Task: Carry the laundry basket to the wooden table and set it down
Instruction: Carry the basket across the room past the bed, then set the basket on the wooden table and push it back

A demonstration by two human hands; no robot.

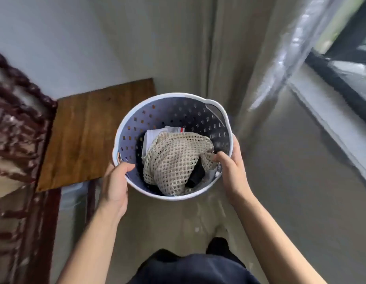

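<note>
I hold a round pale-blue perforated laundry basket (167,111) in the air in front of me. Inside lie a beige mesh garment (174,158), some white cloth and something dark. My left hand (116,181) grips the near-left rim, thumb inside. On the right rim my right hand (232,169) is closed, its fingers hooked over the edge. The wooden table (85,136) is a small brown top just left of and beyond the basket, lower down. The basket's left edge overlaps the table's right side in the view.
A dark carved wooden bed frame (20,128) runs along the left, touching the table. Beige curtains (229,58) hang behind the basket. A window sill and dark frame (342,85) are at the right. Shiny floor (290,191) lies below.
</note>
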